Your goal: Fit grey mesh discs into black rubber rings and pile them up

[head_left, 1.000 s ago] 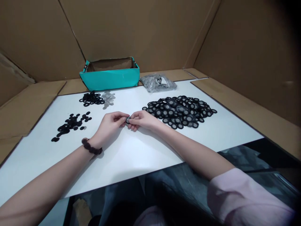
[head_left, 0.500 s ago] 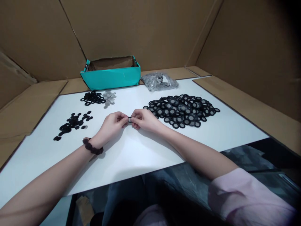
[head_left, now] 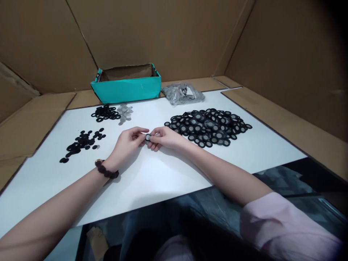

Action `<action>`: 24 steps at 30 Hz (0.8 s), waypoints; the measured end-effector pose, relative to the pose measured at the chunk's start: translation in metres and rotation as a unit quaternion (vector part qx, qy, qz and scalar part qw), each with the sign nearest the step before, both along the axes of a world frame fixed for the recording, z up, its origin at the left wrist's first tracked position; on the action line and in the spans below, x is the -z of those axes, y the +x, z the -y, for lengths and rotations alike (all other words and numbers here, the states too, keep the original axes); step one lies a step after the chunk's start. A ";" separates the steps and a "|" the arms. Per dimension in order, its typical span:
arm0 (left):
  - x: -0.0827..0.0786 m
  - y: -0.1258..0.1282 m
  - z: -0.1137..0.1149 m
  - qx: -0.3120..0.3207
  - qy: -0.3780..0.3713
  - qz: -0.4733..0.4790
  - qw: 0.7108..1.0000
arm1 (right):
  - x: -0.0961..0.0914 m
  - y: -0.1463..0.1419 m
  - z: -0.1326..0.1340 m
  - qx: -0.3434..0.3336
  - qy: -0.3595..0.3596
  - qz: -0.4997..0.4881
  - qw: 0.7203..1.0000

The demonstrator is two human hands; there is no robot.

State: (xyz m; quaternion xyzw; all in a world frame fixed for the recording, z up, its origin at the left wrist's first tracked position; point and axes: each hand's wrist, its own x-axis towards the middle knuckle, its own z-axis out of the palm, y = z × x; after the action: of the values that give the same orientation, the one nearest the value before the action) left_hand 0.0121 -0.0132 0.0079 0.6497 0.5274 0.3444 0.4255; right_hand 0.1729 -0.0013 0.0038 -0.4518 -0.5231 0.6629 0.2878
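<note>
Teal open-topped cardboard box (head_left: 126,90) set at far edge of white tabletop (head_left: 163,174) | crumpled clear plastic bag (head_left: 181,95) laid just right of box | tabletop backed and flanked by tall brown cardboard panels (head_left: 190,36)

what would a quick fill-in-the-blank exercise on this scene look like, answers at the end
1. The left hand and right hand meet at a small disc with a grey centre and a ____ rim.
2. The dark band is worn on the person's ____ wrist.
3. The clear plastic bag lies beside the turquoise ____.
4. The biggest pile of discs lies on the person's ____ side of the table.

Missing words: black; left; box; right.
</note>
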 end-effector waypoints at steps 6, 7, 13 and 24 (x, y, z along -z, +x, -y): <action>-0.004 0.003 0.000 -0.012 -0.042 0.030 0.999 | 0.005 0.001 0.000 0.002 0.020 0.004 1.000; -0.005 0.003 0.000 -0.011 -0.045 0.032 0.998 | 0.005 0.001 0.000 0.005 0.019 0.000 1.000; -0.006 0.005 0.002 -0.023 -0.020 0.023 0.999 | 0.003 0.002 -0.001 0.001 0.037 0.015 0.999; 0.001 0.003 0.000 -0.006 0.020 -0.071 0.997 | 0.006 0.002 0.005 0.012 0.215 0.139 0.967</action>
State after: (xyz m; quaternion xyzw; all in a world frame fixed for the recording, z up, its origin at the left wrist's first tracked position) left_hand 0.0151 -0.0136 0.0072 0.6777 0.5531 0.3109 0.3718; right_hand 0.1745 -0.0058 -0.0021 -0.4732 -0.6827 0.4623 0.3103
